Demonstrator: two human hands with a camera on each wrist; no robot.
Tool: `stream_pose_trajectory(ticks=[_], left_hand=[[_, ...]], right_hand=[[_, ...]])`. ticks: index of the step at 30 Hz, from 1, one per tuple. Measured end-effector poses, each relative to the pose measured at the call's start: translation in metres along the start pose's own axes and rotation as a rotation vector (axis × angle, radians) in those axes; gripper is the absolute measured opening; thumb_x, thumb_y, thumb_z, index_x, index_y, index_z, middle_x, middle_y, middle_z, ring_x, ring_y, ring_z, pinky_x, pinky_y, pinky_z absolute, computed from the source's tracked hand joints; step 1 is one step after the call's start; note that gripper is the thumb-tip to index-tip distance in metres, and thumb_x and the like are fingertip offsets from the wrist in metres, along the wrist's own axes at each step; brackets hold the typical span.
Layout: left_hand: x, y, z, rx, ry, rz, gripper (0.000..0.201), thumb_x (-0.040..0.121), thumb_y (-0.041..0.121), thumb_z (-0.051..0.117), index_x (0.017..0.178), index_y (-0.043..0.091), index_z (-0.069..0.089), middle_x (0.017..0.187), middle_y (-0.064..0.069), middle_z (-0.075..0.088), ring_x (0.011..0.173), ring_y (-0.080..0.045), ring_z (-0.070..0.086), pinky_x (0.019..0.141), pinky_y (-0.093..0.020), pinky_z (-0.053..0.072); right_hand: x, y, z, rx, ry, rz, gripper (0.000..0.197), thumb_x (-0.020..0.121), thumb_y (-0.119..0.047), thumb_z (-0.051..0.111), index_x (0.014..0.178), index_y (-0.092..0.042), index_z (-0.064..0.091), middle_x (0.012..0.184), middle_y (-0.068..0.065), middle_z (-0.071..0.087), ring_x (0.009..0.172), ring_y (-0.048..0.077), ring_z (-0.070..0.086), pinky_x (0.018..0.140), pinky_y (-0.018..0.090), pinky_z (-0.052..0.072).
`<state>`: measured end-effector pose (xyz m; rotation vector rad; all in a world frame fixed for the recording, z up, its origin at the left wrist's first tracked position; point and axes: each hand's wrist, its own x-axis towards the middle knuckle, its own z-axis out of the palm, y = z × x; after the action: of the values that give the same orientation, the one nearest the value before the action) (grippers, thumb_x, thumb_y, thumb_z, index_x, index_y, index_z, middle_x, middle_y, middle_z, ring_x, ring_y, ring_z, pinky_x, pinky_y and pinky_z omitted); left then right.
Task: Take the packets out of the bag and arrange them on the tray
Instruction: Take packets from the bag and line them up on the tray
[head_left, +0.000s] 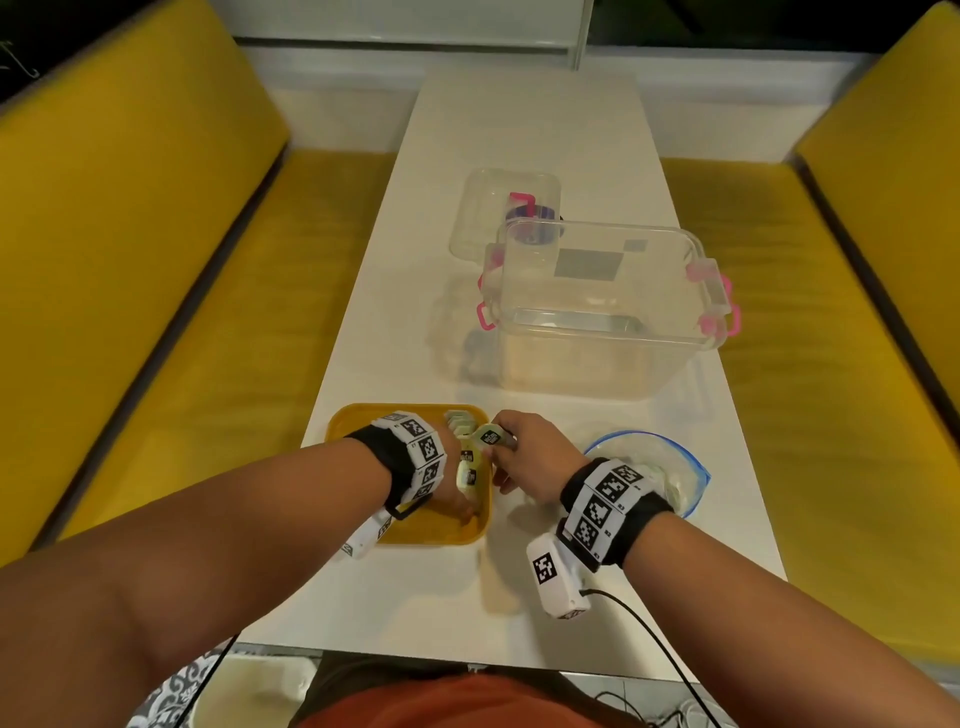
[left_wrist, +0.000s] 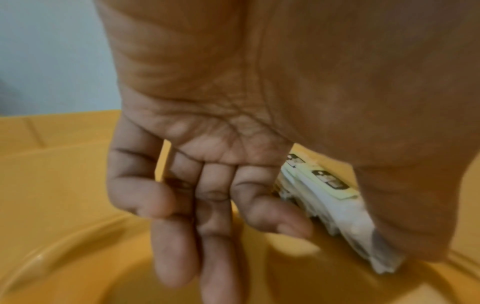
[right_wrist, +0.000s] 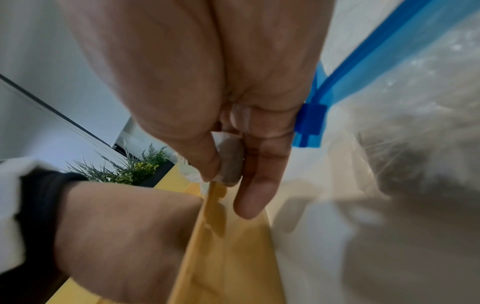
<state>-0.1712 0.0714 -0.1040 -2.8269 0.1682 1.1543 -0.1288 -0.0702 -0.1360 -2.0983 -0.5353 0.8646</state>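
A yellow tray (head_left: 363, 421) sits at the table's near edge. Several pale green packets (head_left: 466, 470) lie in a row along its right side, also seen in the left wrist view as packets (left_wrist: 324, 195). My left hand (head_left: 451, 501) is inside the tray beside that row, fingers (left_wrist: 176, 236) loose and holding nothing. My right hand (head_left: 514, 449) pinches one packet (head_left: 489, 435) between thumb and fingers over the tray's right rim; the right wrist view shows this packet (right_wrist: 230, 156) in the pinch. The clear bag with a blue zip (head_left: 675, 467) lies right of the right wrist.
A large clear plastic box with pink latches (head_left: 602, 317) stands mid-table, a smaller clear container (head_left: 504, 208) behind it. Yellow bench seats (head_left: 208, 312) flank the narrow white table (head_left: 519, 130). A cable (head_left: 649, 639) trails from my right wrist.
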Motion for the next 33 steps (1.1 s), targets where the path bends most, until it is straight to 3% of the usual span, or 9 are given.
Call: stream_pose_trajectory(ticks=[5,8,12,16,19,22,25,27,33], left_hand=[[0.054,-0.015,0.029,-0.079,0.012,-0.005,0.069,0.045,0.099,0.042,0.099,0.056,0.047,0.083,0.015,0.063,0.072,-0.017,0.063,0.071,-0.039,0.055],[0.052,-0.021,0.022,-0.131,-0.003,-0.052,0.081,0.037,0.103,0.044,0.097,0.049,0.05,0.09,0.014,0.065,0.078,-0.015,0.062,0.076,-0.038,0.054],[-0.008,-0.017,-0.023,-0.249,0.078,-0.098,0.056,0.063,0.08,0.063,0.072,0.025,0.057,0.07,0.004,0.059,0.072,-0.017,0.059,0.07,-0.032,0.049],[-0.024,-0.021,-0.037,-0.466,0.362,-0.017,0.039,0.075,0.054,0.073,0.095,0.021,0.067,0.088,0.006,0.067,0.082,-0.012,0.061,0.072,-0.024,0.047],[-0.033,-0.018,-0.045,-0.444,0.505,0.016,0.022,0.084,0.036,0.071,0.097,0.019,0.071,0.084,0.006,0.067,0.082,-0.014,0.062,0.068,-0.021,0.04],[-0.041,-0.015,-0.049,-0.4,0.559,-0.005,0.021,0.085,0.034,0.07,0.099,0.018,0.073,0.084,0.005,0.068,0.078,-0.011,0.058,0.071,-0.022,0.04],[-0.048,-0.012,-0.048,-0.386,0.551,-0.034,0.02,0.087,0.031,0.068,0.103,0.019,0.073,0.094,0.002,0.072,0.085,-0.013,0.061,0.078,-0.025,0.046],[-0.052,-0.012,-0.045,-0.369,0.547,-0.072,0.02,0.088,0.031,0.067,0.105,0.022,0.073,0.098,0.002,0.072,0.091,-0.016,0.062,0.082,-0.028,0.048],[-0.058,-0.007,-0.024,-0.188,0.379,-0.186,0.008,0.083,0.035,0.069,0.085,0.027,0.068,0.087,0.005,0.068,0.082,-0.018,0.063,0.066,-0.027,0.043]], right_hand=[[-0.003,-0.001,-0.001,-0.05,0.013,-0.029,0.006,0.097,-0.012,0.053,0.092,-0.01,0.057,0.074,0.008,0.065,0.067,0.029,0.07,0.064,0.042,0.061],[-0.003,0.001,-0.006,-0.04,0.044,-0.03,0.011,0.097,-0.016,0.053,0.093,-0.007,0.057,0.072,0.011,0.066,0.061,0.024,0.067,0.065,0.043,0.06],[-0.004,0.002,-0.012,0.0,0.087,-0.079,0.013,0.098,-0.015,0.049,0.09,-0.009,0.058,0.071,0.012,0.067,0.061,0.024,0.066,0.066,0.042,0.059],[-0.011,-0.005,-0.013,0.032,0.075,-0.166,0.017,0.098,-0.024,0.055,0.085,-0.013,0.06,0.067,0.001,0.066,0.057,0.011,0.063,0.053,0.022,0.047],[-0.013,-0.008,-0.013,0.055,0.067,-0.182,0.019,0.097,-0.024,0.057,0.091,-0.007,0.064,0.069,0.005,0.069,0.051,0.005,0.059,0.052,0.019,0.045],[-0.016,-0.007,-0.012,0.005,0.071,-0.184,0.018,0.097,-0.028,0.058,0.085,-0.016,0.064,0.069,0.004,0.071,0.048,0.001,0.057,0.053,0.013,0.041],[-0.016,-0.008,-0.011,-0.093,0.071,-0.21,0.017,0.097,-0.031,0.058,0.088,-0.017,0.063,0.071,-0.002,0.067,0.06,0.008,0.06,0.063,0.019,0.045],[-0.015,-0.006,-0.01,-0.125,0.098,-0.216,0.016,0.094,-0.031,0.063,0.102,-0.017,0.061,0.086,-0.005,0.067,0.071,0.012,0.06,0.073,0.028,0.048],[-0.011,0.001,-0.003,-0.098,0.109,-0.108,0.034,0.09,-0.02,0.064,0.12,-0.016,0.046,0.094,0.001,0.065,0.073,0.021,0.063,0.079,0.043,0.055]])
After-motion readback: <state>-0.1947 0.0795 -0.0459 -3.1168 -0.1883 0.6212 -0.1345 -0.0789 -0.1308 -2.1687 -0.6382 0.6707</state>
